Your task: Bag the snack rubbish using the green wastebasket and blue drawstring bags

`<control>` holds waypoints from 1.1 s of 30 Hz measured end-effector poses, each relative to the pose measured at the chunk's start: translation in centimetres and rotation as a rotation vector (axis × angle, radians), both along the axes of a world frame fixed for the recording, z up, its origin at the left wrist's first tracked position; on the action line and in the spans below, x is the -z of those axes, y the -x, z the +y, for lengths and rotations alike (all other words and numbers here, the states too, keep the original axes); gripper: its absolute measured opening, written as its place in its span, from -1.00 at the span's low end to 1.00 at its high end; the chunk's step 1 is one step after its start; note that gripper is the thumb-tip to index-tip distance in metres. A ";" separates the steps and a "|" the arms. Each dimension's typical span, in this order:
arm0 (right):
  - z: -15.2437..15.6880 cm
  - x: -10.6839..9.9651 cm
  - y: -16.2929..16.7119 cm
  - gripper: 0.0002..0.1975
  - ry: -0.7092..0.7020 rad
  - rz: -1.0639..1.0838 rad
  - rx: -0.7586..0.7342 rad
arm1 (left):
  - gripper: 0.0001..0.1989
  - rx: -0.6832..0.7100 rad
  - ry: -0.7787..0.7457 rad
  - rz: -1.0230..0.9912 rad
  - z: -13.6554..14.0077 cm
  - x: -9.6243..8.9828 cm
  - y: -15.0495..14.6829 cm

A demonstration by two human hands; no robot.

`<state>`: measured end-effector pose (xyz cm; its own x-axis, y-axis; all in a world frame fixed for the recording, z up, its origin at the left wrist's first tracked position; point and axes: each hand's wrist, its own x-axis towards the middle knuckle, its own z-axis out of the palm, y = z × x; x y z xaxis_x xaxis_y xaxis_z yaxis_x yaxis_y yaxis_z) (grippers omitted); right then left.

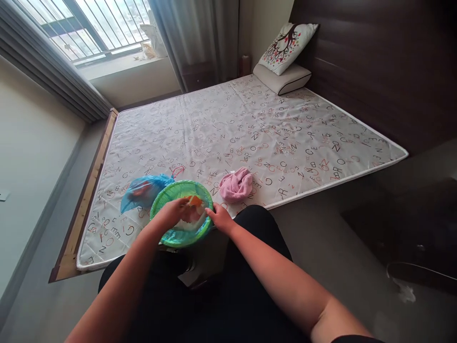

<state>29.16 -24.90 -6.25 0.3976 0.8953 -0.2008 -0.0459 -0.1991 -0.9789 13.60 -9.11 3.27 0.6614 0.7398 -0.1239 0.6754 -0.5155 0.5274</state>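
Green bin at the mattress's near edge: liner in place, orange contents remaining inside. Left hand dips in, grip unclear; right hand pinches the rim.

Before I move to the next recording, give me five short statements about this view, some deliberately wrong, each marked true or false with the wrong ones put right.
1. The right hand holds the rim of the green tub. True.
2. The pink cloth is inside the green tub. False: the pink cloth lies on the mattress, to the right of the tub.
3. The left hand reaches into the green tub. True.
4. The blue bag is on the windowsill. False: the blue bag lies on the mattress, to the left of the tub.
5. The cushion with a tree print rests on another pillow. True.
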 end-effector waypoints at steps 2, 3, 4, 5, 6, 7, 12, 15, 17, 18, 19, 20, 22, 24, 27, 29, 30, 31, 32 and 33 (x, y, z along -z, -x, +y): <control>0.0 0.1 -0.2 -0.63 -0.002 0.013 -0.006 | -0.71 -0.139 -0.134 -0.068 0.2 -0.5 3.7; 0.0 0.2 -0.4 -0.62 -0.009 0.018 -0.007 | -0.65 -0.256 -0.232 -0.122 0.2 -0.4 5.6; 0.0 0.3 -0.5 -0.62 -0.018 0.023 -0.007 | -0.57 -0.357 -0.292 -0.160 0.2 0.0 7.6; 0.1 0.4 -0.5 -0.61 -0.025 0.030 -0.003 | -0.47 -0.432 -0.293 -0.183 0.1 0.7 9.3; 0.1 0.5 -0.6 -0.61 -0.031 0.038 0.000 | -0.39 -0.476 -0.224 -0.194 -0.1 1.6 10.8; 0.2 0.6 -0.6 -0.60 -0.035 0.046 0.002 | -0.33 -0.508 -0.111 -0.206 -0.2 2.7 12.0; 0.2 1.1 -0.4 -0.56 -0.033 0.062 -0.004 | -0.27 -0.580 0.301 -0.320 -1.1 7.0 13.4; 0.2 1.4 -0.4 -0.54 -0.020 0.040 0.010 | -0.26 -0.511 0.245 -0.375 -1.7 7.5 12.7; 0.3 1.5 -0.3 -0.54 0.000 0.041 0.024 | -0.25 -0.489 0.190 -0.393 -1.9 7.5 12.4; 0.4 1.6 -0.3 -0.54 0.008 0.044 0.031 | -0.23 -0.492 0.177 -0.397 -2.0 7.6 12.3; 0.5 1.6 -0.2 -0.54 0.012 0.045 0.036 | -0.22 -0.497 0.177 -0.399 -2.0 7.6 12.4; 0.6 1.6 -0.1 -0.54 0.011 0.046 0.038 | -0.21 -0.502 0.183 -0.402 -2.0 7.7 12.5; 0.8 1.8 0.0 -0.54 0.004 0.046 0.027 | -0.22 -0.502 0.189 -0.410 -1.9 8.0 12.8; 1.0 2.0 0.0 -0.54 0.005 0.043 0.017 | -0.25 -0.505 0.177 -0.427 -1.9 8.3 12.9; 1.2 2.4 -0.2 -0.54 0.014 0.032 0.024 | -0.26 -0.512 0.187 -0.489 -1.9 8.5 12.5; 1.2 2.5 -0.3 -0.53 0.021 0.026 0.030 | -0.25 -0.513 0.200 -0.543 -2.0 8.5 12.1; 1.2 2.5 -0.4 -0.53 0.025 0.024 0.030 | -0.25 -0.511 0.204 -0.558 -2.1 8.5 12.0; 1.2 2.5 -0.4 -0.52 0.028 0.022 0.029 | -0.26 -0.509 0.208 -0.564 -2.1 8.4 11.9; 1.2 2.4 -0.4 -0.52 0.030 0.019 0.028 | -0.26 -0.506 0.213 -0.563 -2.2 8.4 11.8; 1.1 2.3 -0.3 -0.52 0.031 0.017 0.026 | -0.27 -0.500 0.220 -0.557 -2.2 8.4 11.8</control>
